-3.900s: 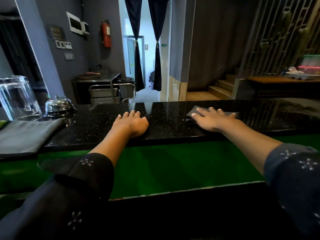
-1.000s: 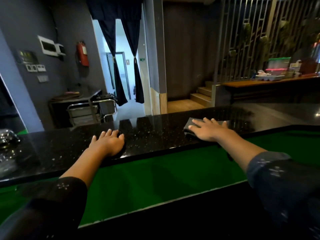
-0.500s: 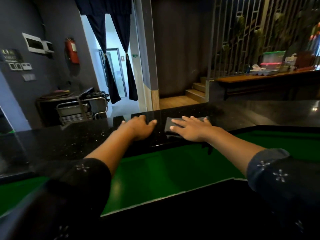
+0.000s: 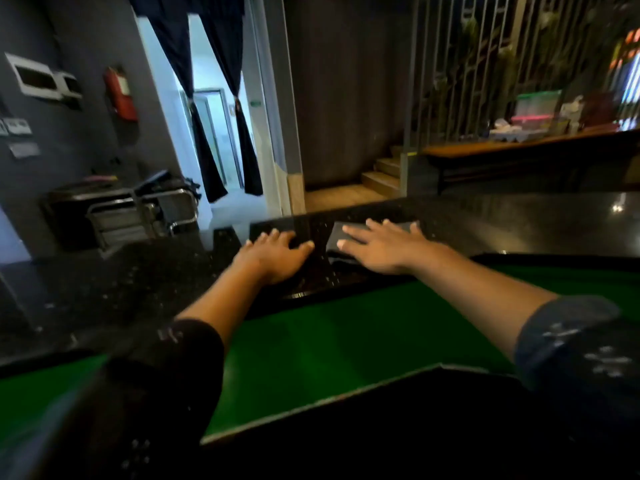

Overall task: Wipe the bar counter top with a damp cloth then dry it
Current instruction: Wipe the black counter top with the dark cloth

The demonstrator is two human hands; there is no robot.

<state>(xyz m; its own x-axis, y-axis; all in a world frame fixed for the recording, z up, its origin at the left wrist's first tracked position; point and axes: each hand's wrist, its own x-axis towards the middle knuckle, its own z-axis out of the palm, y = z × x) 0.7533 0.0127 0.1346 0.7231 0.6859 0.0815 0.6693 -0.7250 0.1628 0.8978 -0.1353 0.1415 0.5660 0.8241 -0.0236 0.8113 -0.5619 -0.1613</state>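
Right hand (image 4: 382, 249) lay flat, fingers spread, pressing a dark grey cloth (image 4: 337, 235) on the black speckled tabletop (image 4: 138, 278), left hand (image 4: 277, 252) rested palm-down just beside it, fingers relaxed, green ledge (image 4: 329, 344) nearer, red fire extinguisher (image 4: 121, 95) on the far wall

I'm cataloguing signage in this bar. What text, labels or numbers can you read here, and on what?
No text can be read.
Fire extinguisher: its label is blurred.
Small green sign by the doorway: too small to read.
Wall panels: any markings are blurred.
Containers on the far table: no readable label.
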